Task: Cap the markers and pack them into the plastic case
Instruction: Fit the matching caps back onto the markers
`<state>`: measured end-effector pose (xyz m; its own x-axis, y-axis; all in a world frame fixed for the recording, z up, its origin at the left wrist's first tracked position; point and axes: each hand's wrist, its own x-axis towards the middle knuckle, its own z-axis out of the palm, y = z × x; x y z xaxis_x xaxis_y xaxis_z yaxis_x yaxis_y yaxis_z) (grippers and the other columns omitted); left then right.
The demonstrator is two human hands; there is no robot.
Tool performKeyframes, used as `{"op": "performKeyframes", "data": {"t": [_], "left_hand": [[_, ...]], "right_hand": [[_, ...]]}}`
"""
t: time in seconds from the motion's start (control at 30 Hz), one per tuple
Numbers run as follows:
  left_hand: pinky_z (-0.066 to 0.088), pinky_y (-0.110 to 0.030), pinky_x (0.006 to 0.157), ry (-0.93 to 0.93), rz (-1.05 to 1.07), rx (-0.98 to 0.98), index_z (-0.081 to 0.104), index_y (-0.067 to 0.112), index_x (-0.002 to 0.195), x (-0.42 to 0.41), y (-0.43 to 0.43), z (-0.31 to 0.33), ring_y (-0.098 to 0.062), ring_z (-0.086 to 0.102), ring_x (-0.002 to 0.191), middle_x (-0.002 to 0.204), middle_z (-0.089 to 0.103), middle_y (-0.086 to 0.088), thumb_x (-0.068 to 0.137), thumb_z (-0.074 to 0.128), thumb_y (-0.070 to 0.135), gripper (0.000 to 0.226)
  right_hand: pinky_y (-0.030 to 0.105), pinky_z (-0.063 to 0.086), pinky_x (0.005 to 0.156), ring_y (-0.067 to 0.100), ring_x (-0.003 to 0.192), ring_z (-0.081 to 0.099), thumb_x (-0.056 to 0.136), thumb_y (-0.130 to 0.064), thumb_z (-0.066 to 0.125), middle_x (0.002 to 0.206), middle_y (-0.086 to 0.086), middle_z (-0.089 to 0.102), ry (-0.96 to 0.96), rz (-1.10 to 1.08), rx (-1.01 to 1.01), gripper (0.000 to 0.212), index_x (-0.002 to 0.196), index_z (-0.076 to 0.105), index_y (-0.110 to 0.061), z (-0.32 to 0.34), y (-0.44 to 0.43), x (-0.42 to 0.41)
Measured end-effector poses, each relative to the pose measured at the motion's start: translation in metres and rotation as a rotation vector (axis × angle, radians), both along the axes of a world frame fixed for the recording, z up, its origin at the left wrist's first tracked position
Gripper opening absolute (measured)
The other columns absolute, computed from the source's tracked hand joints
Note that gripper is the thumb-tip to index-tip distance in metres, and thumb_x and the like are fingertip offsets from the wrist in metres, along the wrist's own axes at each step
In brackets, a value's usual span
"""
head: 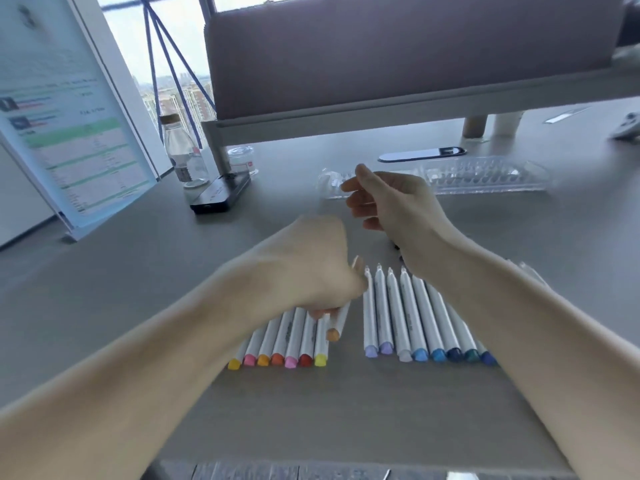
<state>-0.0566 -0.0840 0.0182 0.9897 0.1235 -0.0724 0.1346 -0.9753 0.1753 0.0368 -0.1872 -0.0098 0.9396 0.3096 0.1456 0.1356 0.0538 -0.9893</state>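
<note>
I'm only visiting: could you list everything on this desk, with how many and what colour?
white markers with warm-coloured ends: seven, yellow, orange, pink, red; a row, near left.
white marker with an orange end: one; gripped over that row.
white markers with cool-coloured ends: about eight, lilac to dark blue; a row, near right.
clear plastic case: one, see-through; far side.
clear glass bottle with a cork: one; far left.
small clear jar: one; right of the bottle.
flat black box: one; in front of the bottle.
tilted screen: one, white and green; left edge.
grey table: one; under everything.
left hand: grips the orange-ended marker.
right hand: raised, fingers loose, nothing seen in it.
</note>
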Motion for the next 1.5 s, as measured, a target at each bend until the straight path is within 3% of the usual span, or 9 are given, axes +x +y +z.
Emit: {"op": "performKeyframes", "data": {"t": [0.27,0.33,0.43,0.53,0.7,1.0,1.2,1.37,1.5], "left_hand": [[0.054,-0.031,0.066,-0.045,-0.021,0.039,0.042,0.016,0.051,-0.004,0.003,-0.009,-0.015,0.055,0.054,0.034,0.03,0.01,0.088,0.066,0.024,0.044],[0.058,-0.034,0.076,-0.059,-0.022,0.028,0.042,0.013,0.051,-0.003,0.005,-0.011,-0.014,0.065,0.067,0.083,0.057,0.008,0.089,0.064,0.022,0.045],[0.053,-0.02,0.078,-0.046,-0.032,-0.003,0.043,0.007,0.049,0.0,0.009,-0.014,0.002,0.058,0.122,0.091,0.069,-0.007,0.089,0.062,0.018,0.045],[0.042,-0.005,0.066,-0.037,-0.023,-0.007,0.055,0.001,0.058,0.001,0.013,-0.015,0.017,0.043,0.127,0.082,0.075,0.008,0.088,0.063,0.019,0.036],[0.04,-0.016,0.051,-0.084,0.026,-0.037,0.059,0.005,0.059,0.005,0.008,-0.012,0.012,0.06,0.069,0.061,0.064,0.001,0.091,0.068,0.039,0.048],[0.058,-0.048,0.086,-0.007,-0.036,-0.073,0.049,0.017,0.038,0.008,-0.005,-0.017,-0.019,0.07,0.108,0.04,0.047,0.003,0.075,0.06,0.041,0.046],[0.054,-0.046,0.102,-0.016,-0.035,-0.11,0.035,0.017,0.044,0.013,-0.002,-0.026,-0.012,0.065,0.059,0.028,0.032,0.006,0.078,0.063,0.036,0.048],[0.046,-0.027,0.051,-0.121,0.098,-0.295,0.066,0.018,0.045,0.014,0.016,-0.013,-0.014,0.06,0.054,0.044,0.049,0.001,0.086,0.069,0.038,0.046],[0.016,-0.025,0.045,-0.145,0.134,-0.73,0.074,0.009,0.064,0.014,0.06,0.005,-0.017,0.02,0.046,0.048,0.033,0.001,0.096,0.064,0.025,0.036]], "right_hand": [[0.022,0.047,0.064,0.007,0.064,0.063,0.102,-0.035,0.057,0.065,-0.01,0.07,-0.015,0.029,0.017,0.034,0.079,0.075,-0.02,0.0,0.0,0.0],[0.021,0.047,0.064,0.007,0.064,0.063,0.102,-0.035,0.057,0.065,-0.01,0.07,-0.015,0.031,0.019,0.033,0.079,0.075,-0.02,0.001,-0.001,0.0],[0.02,0.047,0.062,0.006,0.063,0.063,0.102,-0.035,0.057,0.065,-0.01,0.07,-0.005,0.03,0.022,0.033,0.08,0.076,-0.019,0.001,-0.002,0.0],[0.019,0.047,0.062,0.005,0.062,0.062,0.102,-0.035,0.056,0.065,-0.01,0.07,0.005,0.029,0.024,0.033,0.081,0.076,-0.019,0.001,-0.003,0.0],[0.019,0.048,0.062,0.006,0.063,0.063,0.102,-0.035,0.056,0.064,-0.011,0.07,0.011,0.028,0.037,0.033,0.08,0.075,-0.019,0.003,-0.003,0.0],[0.019,0.047,0.061,0.007,0.064,0.063,0.103,-0.035,0.056,0.065,-0.01,0.07,0.011,0.021,0.033,0.033,0.082,0.076,-0.019,0.003,-0.004,0.0],[0.021,0.049,0.064,0.007,0.064,0.063,0.103,-0.035,0.055,0.066,-0.01,0.07,0.013,0.023,0.03,0.033,0.083,0.076,-0.018,0.002,-0.004,0.0],[0.02,0.049,0.064,0.006,0.063,0.062,0.103,-0.035,0.056,0.066,-0.01,0.07,0.025,0.0,0.033,0.034,0.084,0.077,-0.017,0.002,-0.003,0.001],[0.02,0.049,0.065,0.006,0.067,0.063,0.103,-0.036,0.056,0.069,-0.01,0.071,0.024,-0.011,0.013,0.033,0.085,0.077,-0.018,0.0,-0.004,0.003]]}}
